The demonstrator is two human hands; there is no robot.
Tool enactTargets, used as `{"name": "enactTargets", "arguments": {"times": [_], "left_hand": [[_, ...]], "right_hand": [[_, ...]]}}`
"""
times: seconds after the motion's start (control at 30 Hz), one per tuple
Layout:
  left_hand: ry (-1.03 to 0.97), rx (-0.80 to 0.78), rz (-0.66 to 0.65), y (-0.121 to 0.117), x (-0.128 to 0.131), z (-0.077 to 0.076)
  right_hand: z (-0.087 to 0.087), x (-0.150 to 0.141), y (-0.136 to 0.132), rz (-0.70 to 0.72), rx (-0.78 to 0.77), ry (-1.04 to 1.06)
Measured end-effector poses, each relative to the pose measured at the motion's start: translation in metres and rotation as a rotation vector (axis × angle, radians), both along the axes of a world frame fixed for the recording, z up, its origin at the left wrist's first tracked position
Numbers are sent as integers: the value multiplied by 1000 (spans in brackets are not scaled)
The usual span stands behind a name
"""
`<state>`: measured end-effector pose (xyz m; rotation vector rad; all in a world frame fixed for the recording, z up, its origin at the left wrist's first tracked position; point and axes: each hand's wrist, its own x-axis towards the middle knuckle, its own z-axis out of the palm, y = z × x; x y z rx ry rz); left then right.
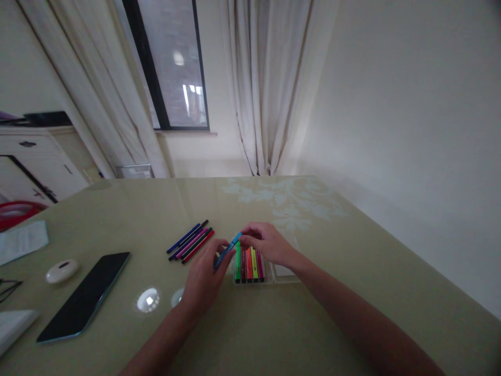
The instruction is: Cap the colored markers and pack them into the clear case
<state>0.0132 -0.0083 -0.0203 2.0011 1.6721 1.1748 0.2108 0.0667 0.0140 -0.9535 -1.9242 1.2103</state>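
Left hand (203,274): thumb and fingers closed round the lower part of the blue pen (227,253). Right hand (269,244): thumb and fingertips pinching its upper end. Pen tilted, above the left edge of the clear case (269,278).

Near, far left of the case: white object (15,325), cut off by the frame; dark phone (84,297), lying flat on the worktop (250,334).

Case: open on the worktop. Five pens visible inside, side by side, left to right: green (238,270), dark red (243,269), orange (249,267), yellow (254,267), magenta (260,267). Lid (282,271) opened out to the right, partly hidden by the right forearm.

Well left of the case, beyond the phone's near end: white oval object (62,271), black cable (10,288).

Left of the case and a little farther off: loose pens (191,243), a slanted group in blue, purple, black and red tones.

Farther left: pale sheet (23,241), red object (19,211). Background, beyond the case: cabinet (35,162) at left, curtains (266,78), window (172,62).
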Motion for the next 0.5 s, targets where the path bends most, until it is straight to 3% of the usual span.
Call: {"name": "enactTargets", "arguments": {"times": [0.13,0.37,0.5], "left_hand": [[-121,102,-21,-6,9,-1],[-179,137,-81,-6,10,-1],[-144,301,-132,-6,11,-1]], "right_hand": [[7,-1,-2,28,-169,245],[15,10,10,-151,-249,388],[14,11,11,-161,-314,427]]}}
